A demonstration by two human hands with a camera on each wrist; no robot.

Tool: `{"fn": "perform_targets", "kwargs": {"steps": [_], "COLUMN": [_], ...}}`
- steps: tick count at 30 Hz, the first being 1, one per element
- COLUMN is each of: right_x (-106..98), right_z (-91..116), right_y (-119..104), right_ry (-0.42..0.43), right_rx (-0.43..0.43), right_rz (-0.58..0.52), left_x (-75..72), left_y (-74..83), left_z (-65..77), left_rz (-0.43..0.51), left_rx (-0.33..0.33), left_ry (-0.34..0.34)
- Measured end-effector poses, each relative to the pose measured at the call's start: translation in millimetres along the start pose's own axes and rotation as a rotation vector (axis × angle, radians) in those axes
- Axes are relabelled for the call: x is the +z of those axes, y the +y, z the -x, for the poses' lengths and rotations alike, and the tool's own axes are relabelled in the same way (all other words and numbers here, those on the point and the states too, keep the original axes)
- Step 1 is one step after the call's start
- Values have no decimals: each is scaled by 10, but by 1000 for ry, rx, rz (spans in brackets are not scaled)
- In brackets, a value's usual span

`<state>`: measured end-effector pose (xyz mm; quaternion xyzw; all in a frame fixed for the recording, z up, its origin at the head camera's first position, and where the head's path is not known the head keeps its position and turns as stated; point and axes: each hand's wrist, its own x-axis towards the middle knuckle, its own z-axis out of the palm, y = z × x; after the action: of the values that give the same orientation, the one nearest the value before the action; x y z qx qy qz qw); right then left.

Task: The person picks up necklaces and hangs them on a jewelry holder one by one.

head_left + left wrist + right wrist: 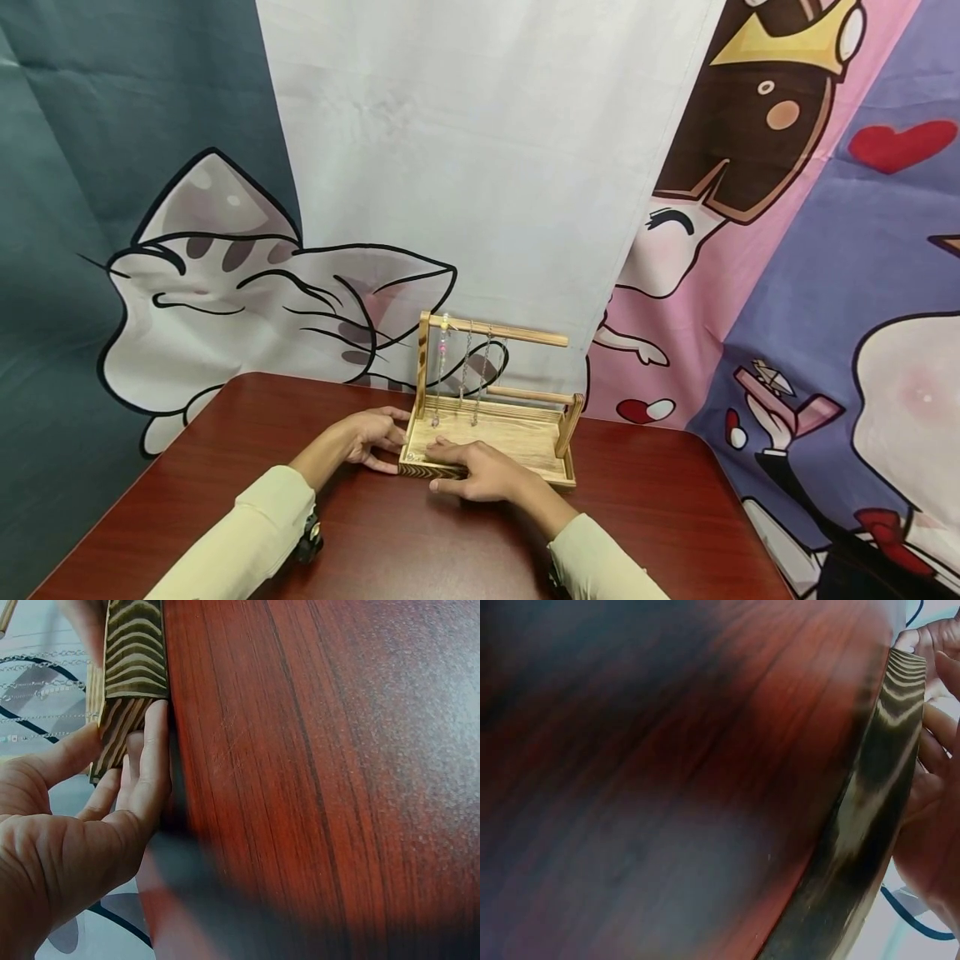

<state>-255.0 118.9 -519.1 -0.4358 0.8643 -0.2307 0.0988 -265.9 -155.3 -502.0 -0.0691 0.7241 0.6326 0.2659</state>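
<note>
A light wooden jewelry stand has a shallow tray base and two horizontal bars. From its upper bar hang several thin chains, including a beaded chain with pink and yellow pieces. My left hand grips the tray's left end; in the left wrist view its thumb lies at the rim and its fingers along the outer side. My right hand reaches over the front wall with fingers extended and partly hidden; nothing shows in it. A small shiny item lies in the tray's front left corner.
The stand sits on a dark red wooden table, near its back edge. Behind it hangs a cloth backdrop printed with cartoon figures. The lower bar is on the stand's right side.
</note>
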Motion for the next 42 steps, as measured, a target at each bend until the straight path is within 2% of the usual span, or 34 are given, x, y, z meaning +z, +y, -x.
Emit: {"fn": "perform_targets", "kwargs": {"steps": [20,37,42], "right_x": [66,43,-34], "right_z": [-194,-106,-18], "right_y": [-4,53,85], "right_ry": [-121,-128,-140], "right_rx": [91,98,146], "right_rz": [70,265,297], "left_x": [-17,-4,1], "left_y": [-36,-25,-12], "left_z": [-1,0,-3], "left_rz": [6,1,3], "left_rx": [-2,0,2], "left_ry": [9,0,3]}}
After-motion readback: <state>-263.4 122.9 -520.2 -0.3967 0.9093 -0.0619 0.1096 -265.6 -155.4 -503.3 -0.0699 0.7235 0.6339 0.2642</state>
